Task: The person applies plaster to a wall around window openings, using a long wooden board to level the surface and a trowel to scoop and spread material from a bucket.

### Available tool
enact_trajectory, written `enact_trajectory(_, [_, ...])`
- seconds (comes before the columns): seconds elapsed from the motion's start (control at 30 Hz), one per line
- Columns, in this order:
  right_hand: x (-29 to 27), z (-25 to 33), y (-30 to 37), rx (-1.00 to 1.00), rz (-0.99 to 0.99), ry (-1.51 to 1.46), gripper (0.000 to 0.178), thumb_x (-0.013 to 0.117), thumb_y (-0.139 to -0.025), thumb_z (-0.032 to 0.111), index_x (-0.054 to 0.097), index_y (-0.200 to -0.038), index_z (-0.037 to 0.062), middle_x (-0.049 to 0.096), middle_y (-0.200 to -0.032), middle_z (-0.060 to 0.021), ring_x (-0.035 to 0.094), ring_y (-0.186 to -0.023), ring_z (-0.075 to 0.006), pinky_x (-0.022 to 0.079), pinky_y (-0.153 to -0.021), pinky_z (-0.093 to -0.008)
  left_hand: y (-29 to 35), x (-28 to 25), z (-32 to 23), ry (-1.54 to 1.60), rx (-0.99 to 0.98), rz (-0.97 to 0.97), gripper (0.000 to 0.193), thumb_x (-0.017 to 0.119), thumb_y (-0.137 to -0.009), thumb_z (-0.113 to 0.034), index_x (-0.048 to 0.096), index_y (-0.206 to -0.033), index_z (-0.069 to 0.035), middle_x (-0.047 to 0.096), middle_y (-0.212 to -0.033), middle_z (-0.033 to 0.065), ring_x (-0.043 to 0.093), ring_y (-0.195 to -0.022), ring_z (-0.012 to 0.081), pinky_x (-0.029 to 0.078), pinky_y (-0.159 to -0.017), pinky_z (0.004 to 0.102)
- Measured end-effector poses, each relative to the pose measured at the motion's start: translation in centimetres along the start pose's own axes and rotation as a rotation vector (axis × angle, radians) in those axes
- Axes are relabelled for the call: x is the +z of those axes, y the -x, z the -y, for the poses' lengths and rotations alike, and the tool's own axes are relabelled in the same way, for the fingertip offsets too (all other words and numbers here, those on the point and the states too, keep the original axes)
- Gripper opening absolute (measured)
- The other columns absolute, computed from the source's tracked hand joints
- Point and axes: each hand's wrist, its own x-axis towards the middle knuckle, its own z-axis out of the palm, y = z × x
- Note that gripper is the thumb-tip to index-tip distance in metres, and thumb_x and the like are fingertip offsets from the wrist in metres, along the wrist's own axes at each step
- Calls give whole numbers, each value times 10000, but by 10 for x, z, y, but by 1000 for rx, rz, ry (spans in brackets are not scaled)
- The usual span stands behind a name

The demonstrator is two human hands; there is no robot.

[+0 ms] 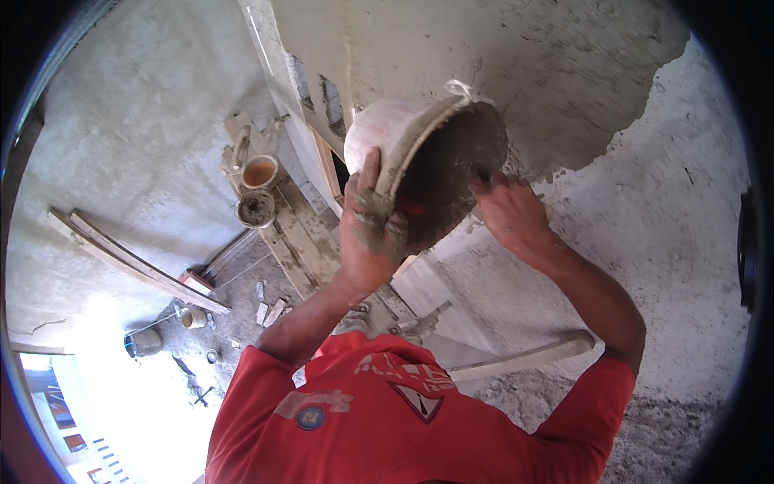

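Observation:
My left hand [369,230], smeared with wet grey mortar, grips the rim of a pale, mortar-caked bucket [379,133]. The bucket is tipped on its side against the wall. Its mouth faces right, and the inside is dark and coated with grey mortar [451,161]. At the right edge of the mouth is my right hand [516,214], its fingers curled and their tips reaching into the opening. What those fingers close on is too dark to make out. Fresh wet plaster [556,89] covers the wall around and above the bucket.
Planks [302,246] at the left carry a small pail with orange-brown contents [260,172] and another with grey mortar [255,209]. Long boards [137,262] lean against the left wall. Below are buckets [145,343], rubble [272,312] and a beam [524,356].

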Motion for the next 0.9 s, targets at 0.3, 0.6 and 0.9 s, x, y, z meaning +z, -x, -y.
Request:
enact_trajectory(0.3, [76, 51, 6, 160, -34, -983, 336, 681, -814, 170, 645, -1123, 46, 697, -957, -162, 673, -867, -357, 548, -792, -423, 7, -12, 12, -628, 226, 46, 733, 569, -714, -2, 385, -1424, -13, 376, -1476, 197, 434, -1226, 503, 466, -972, 433])
enact_trajectory(0.6, [-10, 1, -22, 211, -153, -863, 367, 708, -790, 183, 635, -1137, 89, 691, -929, -182, 656, -883, -375, 529, -793, -424, -11, -28, 30, 344, -144, -232, 204, 531, -810, -29, 585, -992, 44, 603, -785, 27, 514, -678, 94, 449, -545, 296])
enact_trajectory(0.9, [-204, -56, -54, 312, 47, -642, 378, 762, -760, 193, 593, -1062, 40, 648, -912, -127, 646, -862, -233, 523, -764, -350, -29, -53, 42, 568, -309, -254, 444, 536, -772, 0, 549, -1215, 23, 625, -1004, 38, 564, -789, 103, 486, -650, 242])
